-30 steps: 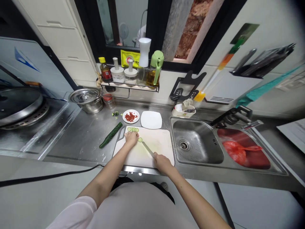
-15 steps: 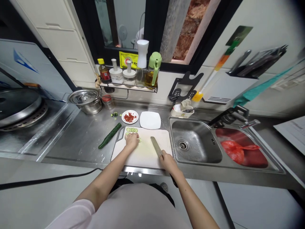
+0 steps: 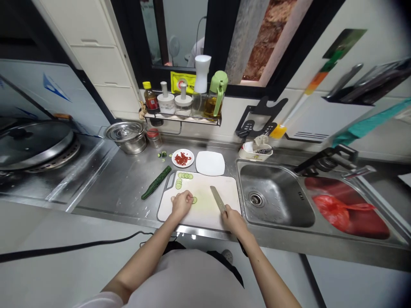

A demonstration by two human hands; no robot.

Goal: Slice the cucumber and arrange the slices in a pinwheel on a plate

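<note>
My left hand (image 3: 181, 204) is over the left half of the white cutting board (image 3: 205, 218), its fingertips pinched at the edge of a round cucumber slice (image 3: 194, 200). Other cucumber slices (image 3: 185, 176) lie overlapping in a bent row at the board's upper left corner. My right hand (image 3: 233, 219) is wrapped round a kitchen knife (image 3: 217, 198), whose blade points up and left over the board's right half. The rear of its handle shows below my wrist. A whole dark green cucumber (image 3: 156, 182) rests on the steel counter, left of the board.
Behind the board stand a plate of chopped red pieces (image 3: 183, 158) and a bare white square plate (image 3: 210, 163). Cucumber ends (image 3: 162, 154) lie near a lidded pot (image 3: 128, 139). A double sink (image 3: 272, 194) is on the right, with a red bag (image 3: 332, 211) in it.
My left hand has moved back from the sliced row toward me and now pinches one slice. The slices it covered are visible. The knife stays nearly still; the view has shifted slightly.
</note>
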